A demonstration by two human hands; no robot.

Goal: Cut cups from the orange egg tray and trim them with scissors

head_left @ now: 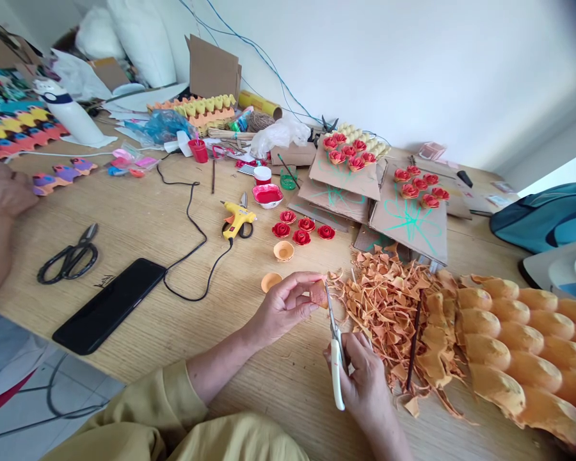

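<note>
My left hand [284, 303] pinches a small orange egg-carton piece [319, 294] between thumb and fingers. White-handled scissors [336, 368] are gripped in my right hand [361, 374], their blades upright against the right edge of that piece. Just beyond my left hand are two orange egg-carton cups [283, 251], one partly behind the fingers. Several red paper roses [301, 237] sit farther back. To the right of the scissors lies a heap of orange carton scraps [388, 301], with a thin dark stick [414, 339] across it.
An orange egg tray [504, 333] fills the right front. Cardboard sheets [408, 221] carry more roses. A yellow glue gun [237, 221], red paint dish [267, 195], black phone [109, 306] and black scissors [70, 259] lie leftward. Another person's hand [4, 189] rests at far left.
</note>
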